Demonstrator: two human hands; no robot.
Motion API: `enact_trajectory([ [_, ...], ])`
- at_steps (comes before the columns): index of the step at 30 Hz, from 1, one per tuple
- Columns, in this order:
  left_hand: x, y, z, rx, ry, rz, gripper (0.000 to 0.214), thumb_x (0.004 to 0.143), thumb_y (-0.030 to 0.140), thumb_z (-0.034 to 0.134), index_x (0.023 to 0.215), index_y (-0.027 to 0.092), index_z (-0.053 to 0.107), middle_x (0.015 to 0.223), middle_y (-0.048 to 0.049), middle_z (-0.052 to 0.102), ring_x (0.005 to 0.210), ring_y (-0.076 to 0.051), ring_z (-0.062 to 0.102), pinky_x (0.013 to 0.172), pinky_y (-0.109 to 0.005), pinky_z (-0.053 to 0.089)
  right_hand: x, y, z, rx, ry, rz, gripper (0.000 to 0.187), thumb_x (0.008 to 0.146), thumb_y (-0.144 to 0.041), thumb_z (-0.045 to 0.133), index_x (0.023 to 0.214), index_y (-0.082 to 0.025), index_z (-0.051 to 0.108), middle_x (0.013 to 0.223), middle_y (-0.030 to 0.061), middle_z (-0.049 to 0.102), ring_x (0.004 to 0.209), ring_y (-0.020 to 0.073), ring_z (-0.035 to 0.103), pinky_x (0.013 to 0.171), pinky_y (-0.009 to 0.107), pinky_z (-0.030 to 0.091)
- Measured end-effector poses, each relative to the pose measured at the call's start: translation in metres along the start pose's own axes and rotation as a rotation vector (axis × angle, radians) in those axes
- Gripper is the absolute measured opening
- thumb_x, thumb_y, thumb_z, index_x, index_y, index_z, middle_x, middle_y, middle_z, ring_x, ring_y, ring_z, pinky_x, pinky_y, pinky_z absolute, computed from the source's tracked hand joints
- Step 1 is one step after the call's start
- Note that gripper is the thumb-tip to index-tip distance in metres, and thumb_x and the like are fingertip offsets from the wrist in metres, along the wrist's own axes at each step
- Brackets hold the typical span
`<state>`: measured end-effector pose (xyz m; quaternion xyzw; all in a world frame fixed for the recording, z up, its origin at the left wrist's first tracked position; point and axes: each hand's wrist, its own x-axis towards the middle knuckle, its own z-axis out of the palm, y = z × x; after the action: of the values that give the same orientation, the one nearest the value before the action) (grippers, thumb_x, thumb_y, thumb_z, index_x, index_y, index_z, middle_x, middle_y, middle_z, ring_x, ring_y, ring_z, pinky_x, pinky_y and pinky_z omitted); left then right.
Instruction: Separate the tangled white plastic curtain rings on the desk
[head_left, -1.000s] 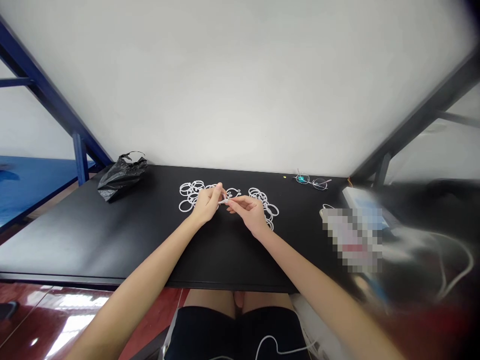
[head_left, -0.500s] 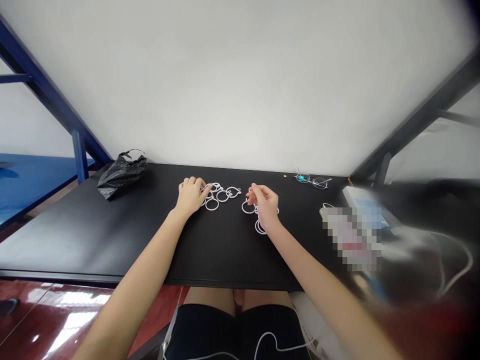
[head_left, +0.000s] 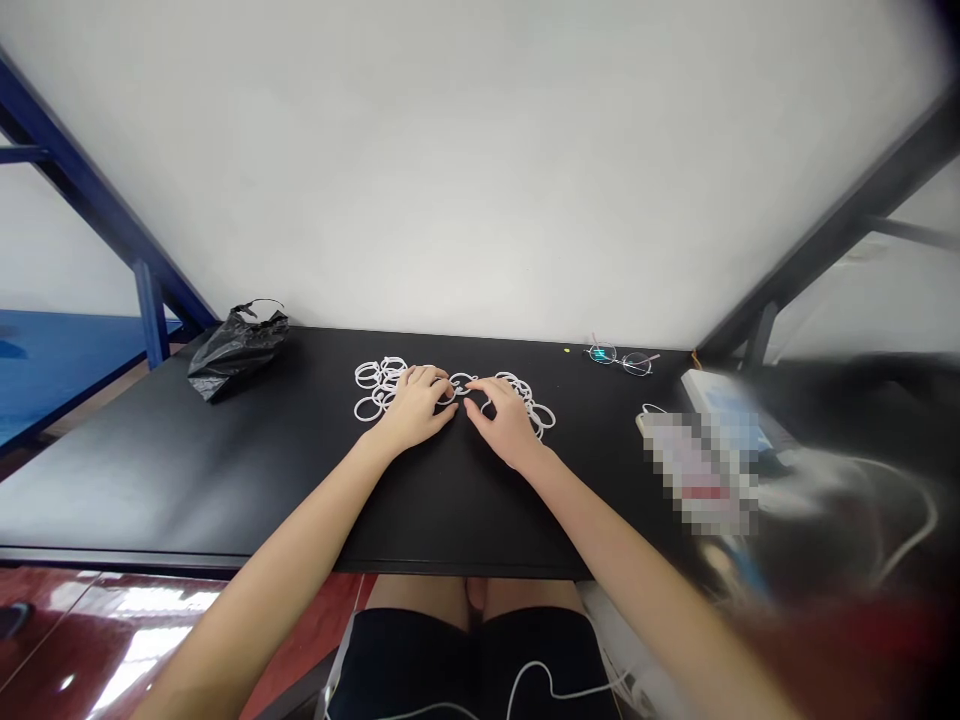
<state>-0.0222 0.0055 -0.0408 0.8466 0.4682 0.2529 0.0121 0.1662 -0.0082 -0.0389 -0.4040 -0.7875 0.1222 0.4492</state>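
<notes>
Several white curtain rings, each with a small eyelet, lie on the black tabletop in two loose groups. My left hand (head_left: pixel 415 408) rests on the left group of rings (head_left: pixel 368 409), palm down, with its thumb apart from the fingers; it hides some of them. Opposite it, my right hand (head_left: pixel 507 418) lies over the edge of the right group of rings (head_left: pixel 545 416), thumb and index finger apart. Between the fingertips of both hands sits a single ring (head_left: pixel 463 383). Whether the fingertips touch it I cannot tell.
A crumpled black plastic bag (head_left: pixel 240 352) lies at the back left of the table (head_left: pixel 225 470). Eyeglasses (head_left: pixel 619 358) rest near the wall at the right. Further right are a phone-like, pixelated item (head_left: pixel 701 475), a white box (head_left: pixel 720 405) and a blurred clear bag (head_left: pixel 832 490).
My left hand has moved right and my right hand slightly left, so they now almost meet. More rings show left of my left hand. My right hand's pinched fingers have come apart.
</notes>
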Motion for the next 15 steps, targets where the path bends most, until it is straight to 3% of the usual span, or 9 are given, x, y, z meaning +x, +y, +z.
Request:
enact_trajectory([
  [5, -0.001, -0.005, 0.003, 0.000, -0.029, -0.001, 0.014, 0.091, 0.029, 0.051, 0.085, 0.020, 0.060, 0.123, -0.0114, 0.059, 0.119, -0.029, 0.050, 0.104, -0.049, 0.034, 0.002, 0.001, -0.003, 0.015, 0.077, 0.005, 0.012, 0.089, -0.020, 0.054, 0.093, -0.020, 0.066, 0.093, 0.0068, 0.072, 0.091, 0.0231, 0.065, 0.086, 0.040, 0.051],
  [10, 0.001, -0.002, 0.001, -0.064, -0.056, 0.033, 0.015, 0.094, 0.026, 0.046, 0.085, 0.020, 0.057, 0.120, -0.0099, 0.064, 0.112, -0.026, 0.055, 0.109, -0.051, 0.029, 0.002, -0.001, -0.004, 0.025, 0.078, 0.018, 0.014, 0.090, -0.022, 0.053, 0.089, -0.022, 0.067, 0.090, 0.0055, 0.072, 0.088, 0.0226, 0.065, 0.085, 0.039, 0.051],
  [15, 0.003, 0.011, -0.007, -0.400, 0.003, 0.011, 0.017, 0.095, 0.033, 0.047, 0.087, 0.021, 0.054, 0.123, -0.0117, 0.063, 0.118, -0.026, 0.055, 0.104, -0.046, 0.038, 0.001, -0.001, -0.003, 0.090, 0.081, 0.082, 0.020, 0.091, -0.028, 0.054, 0.105, -0.025, 0.068, 0.104, 0.0068, 0.071, 0.098, 0.0236, 0.065, 0.091, 0.041, 0.051],
])
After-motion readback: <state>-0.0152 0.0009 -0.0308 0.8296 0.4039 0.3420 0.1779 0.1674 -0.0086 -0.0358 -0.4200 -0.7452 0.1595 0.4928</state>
